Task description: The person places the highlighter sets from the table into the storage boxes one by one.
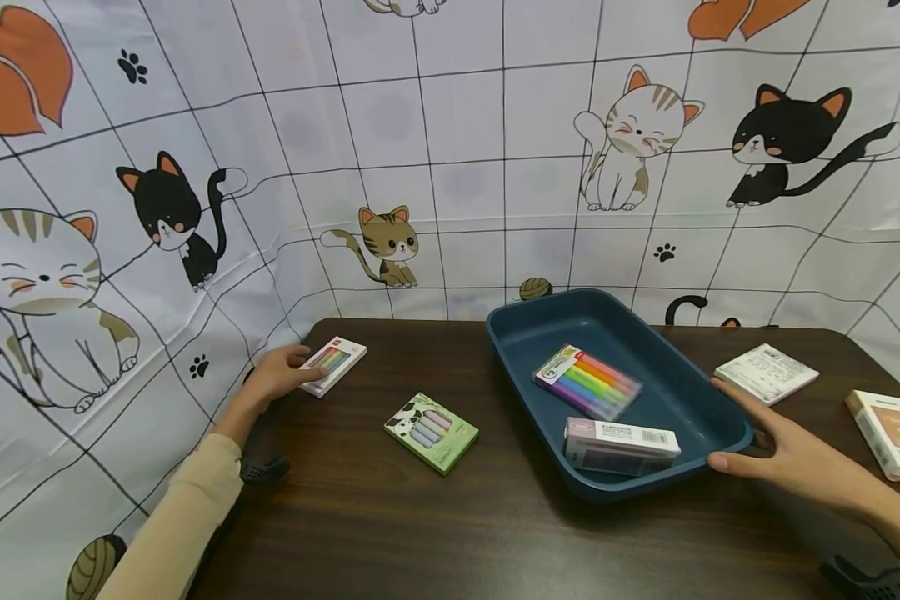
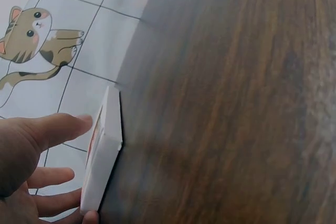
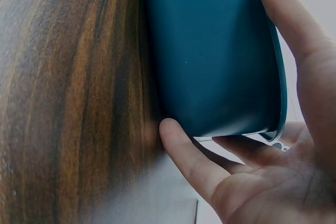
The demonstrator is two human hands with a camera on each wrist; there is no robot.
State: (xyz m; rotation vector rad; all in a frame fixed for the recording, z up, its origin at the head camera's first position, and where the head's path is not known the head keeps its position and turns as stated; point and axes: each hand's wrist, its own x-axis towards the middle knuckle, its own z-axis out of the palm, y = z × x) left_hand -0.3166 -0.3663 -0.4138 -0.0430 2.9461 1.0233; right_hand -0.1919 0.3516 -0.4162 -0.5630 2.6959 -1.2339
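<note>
At the table's far left, my left hand (image 1: 279, 373) holds a slim white box (image 1: 334, 367) printed with coloured sticks. In the left wrist view its thumb (image 2: 63, 128) lies at the printed face, and some fingers reach behind the box's edge. My right hand (image 1: 776, 446) grips the near right corner of a blue plastic tray (image 1: 701, 375). In the right wrist view the thumb (image 3: 286, 14) is at the rim, with fingers against the outer wall and bottom edge. Inside the tray lie a clear pack of rainbow-coloured markers (image 1: 588, 382) and a pinkish-grey box (image 1: 621, 447).
A green box (image 1: 431, 433) with pastel sticks pictured lies between the left hand and the tray. Right of the tray are a white labelled box (image 1: 767, 372) and a white-and-tan box (image 1: 896, 433). A cat-print curtain (image 1: 465, 183) hangs behind the brown table (image 1: 390, 533).
</note>
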